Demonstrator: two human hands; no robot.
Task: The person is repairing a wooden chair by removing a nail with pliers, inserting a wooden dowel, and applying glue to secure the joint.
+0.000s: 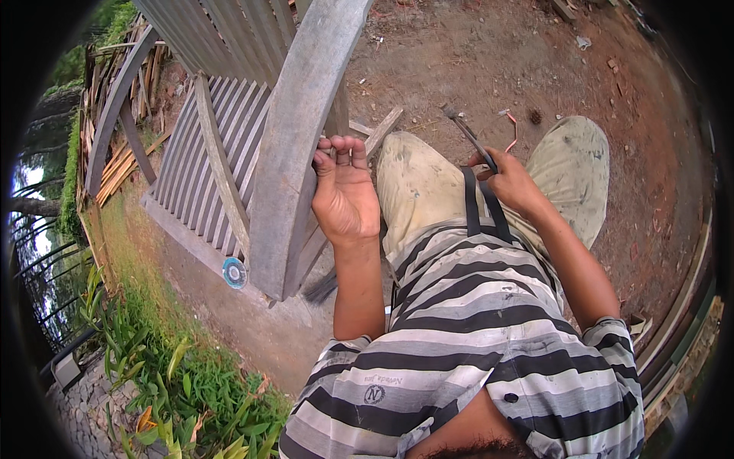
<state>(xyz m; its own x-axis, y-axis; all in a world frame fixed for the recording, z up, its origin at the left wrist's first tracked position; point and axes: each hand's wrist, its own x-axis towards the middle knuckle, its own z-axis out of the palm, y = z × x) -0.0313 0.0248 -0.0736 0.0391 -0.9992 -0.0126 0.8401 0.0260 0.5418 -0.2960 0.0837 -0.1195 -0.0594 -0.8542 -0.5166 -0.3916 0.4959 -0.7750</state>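
Observation:
A weathered grey slatted wooden chair (279,164) stands at my left, its broad curved arm close to me. My left hand (348,187) is beside that arm, palm turned up, fingers curled and thumb bent in against them. Whatever small thing may be in its fingertips is too small to make out. Over my lap, my right hand (508,180) is closed around the dark grip of what looks like a hammer (470,134). The tool's narrow shaft points away from me, with its head over the ground beyond my knees.
A blue-ringed disc (234,272) rests by the chair's lower rail. Past my knees, a red bent strip (511,130) and a pine cone (535,115) lie on the dirt. Wood strips (141,164) are piled behind the chair; green plants (191,390) grow at the lower left.

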